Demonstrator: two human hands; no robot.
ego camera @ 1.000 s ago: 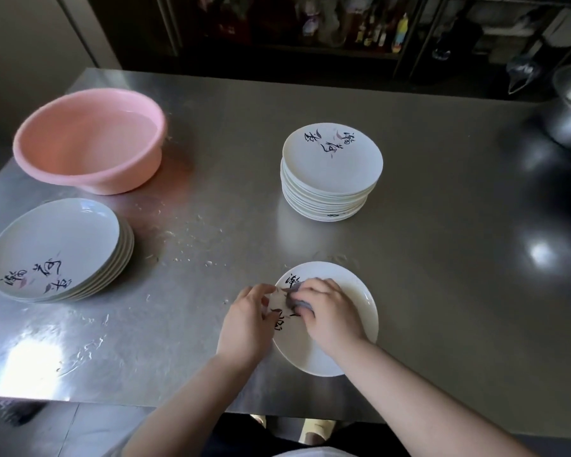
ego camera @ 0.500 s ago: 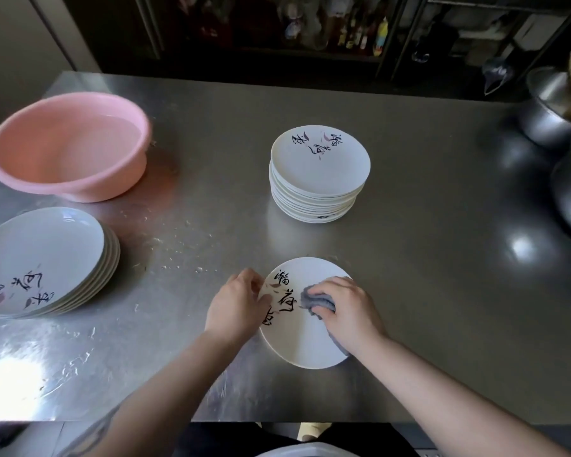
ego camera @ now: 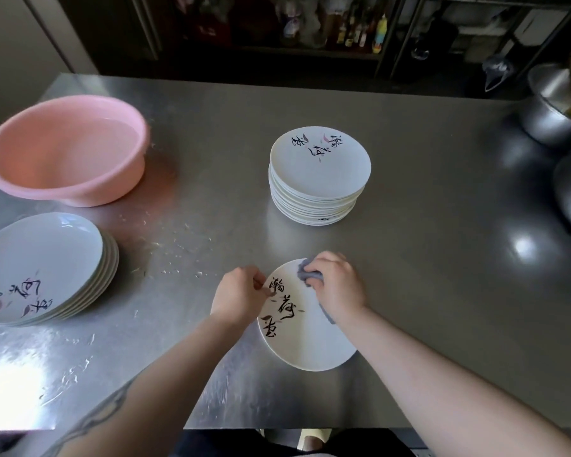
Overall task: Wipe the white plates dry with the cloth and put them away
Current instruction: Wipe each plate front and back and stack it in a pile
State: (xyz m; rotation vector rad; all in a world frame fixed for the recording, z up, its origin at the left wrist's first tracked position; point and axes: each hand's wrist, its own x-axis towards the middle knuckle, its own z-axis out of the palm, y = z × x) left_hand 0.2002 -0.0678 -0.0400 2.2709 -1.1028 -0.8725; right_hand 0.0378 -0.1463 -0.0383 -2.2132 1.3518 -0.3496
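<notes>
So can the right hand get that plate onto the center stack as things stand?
Probably yes. The right hand grips the cloth on the plate, and bare table lies between it and the center stack.

Steel table (ego camera: pixel 409 225): wiped plate (ego camera: pixel 307 344) at the grip, plate stack (ego camera: pixel 320 159) just beyond it, second stack (ego camera: pixel 40 268) and pink basin (ego camera: pixel 66 150) far left, steel bowls (ego camera: pixel 548 117) far right.

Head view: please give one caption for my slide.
Right hand wipes a white plate with a cloth; left hand steadies it.
</notes>
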